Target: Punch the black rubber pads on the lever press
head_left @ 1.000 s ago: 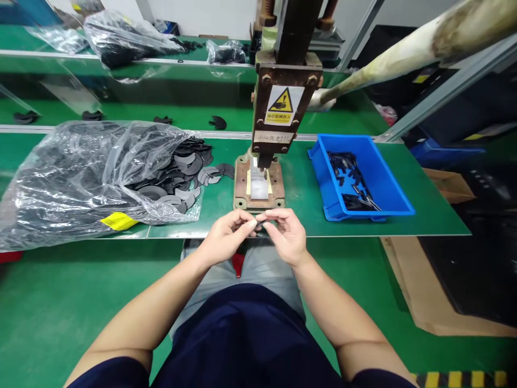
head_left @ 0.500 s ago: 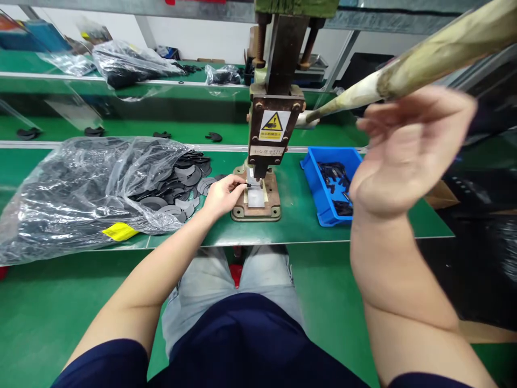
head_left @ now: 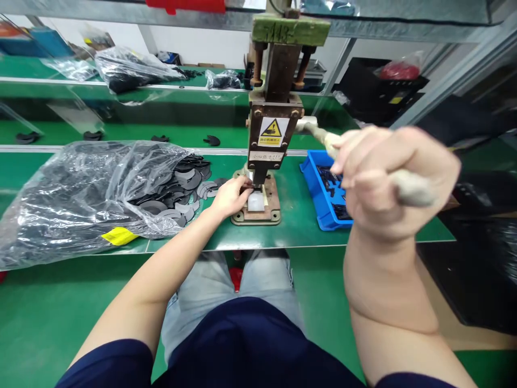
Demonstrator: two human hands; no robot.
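My right hand (head_left: 388, 180) is wrapped round the lever (head_left: 412, 187) of a hand press (head_left: 270, 134), its end poking out of my fist. At the press's base (head_left: 271, 199), my left hand (head_left: 232, 198) pinches a small dark piece (head_left: 253, 188) under the lowered ram (head_left: 260, 175); most of that piece is hidden by my fingers and the ram. A whitish block (head_left: 256, 202) sits on the base just in front of it. To the left of the press lie loose black curved pieces (head_left: 188, 180), spilling from a clear plastic bag (head_left: 92, 194).
A blue bin (head_left: 323, 215) with small black parts stands right of the press. Several dark curved pieces lie along the strip behind, one a black piece (head_left: 211, 140). More plastic bags (head_left: 137, 67) rest on the rear shelf. The green table (head_left: 307, 237) ends at my lap.
My right hand has closed round the lever and pulled it down; the lever now points toward me. The ram is lower. My left hand has shifted slightly further in at the base.
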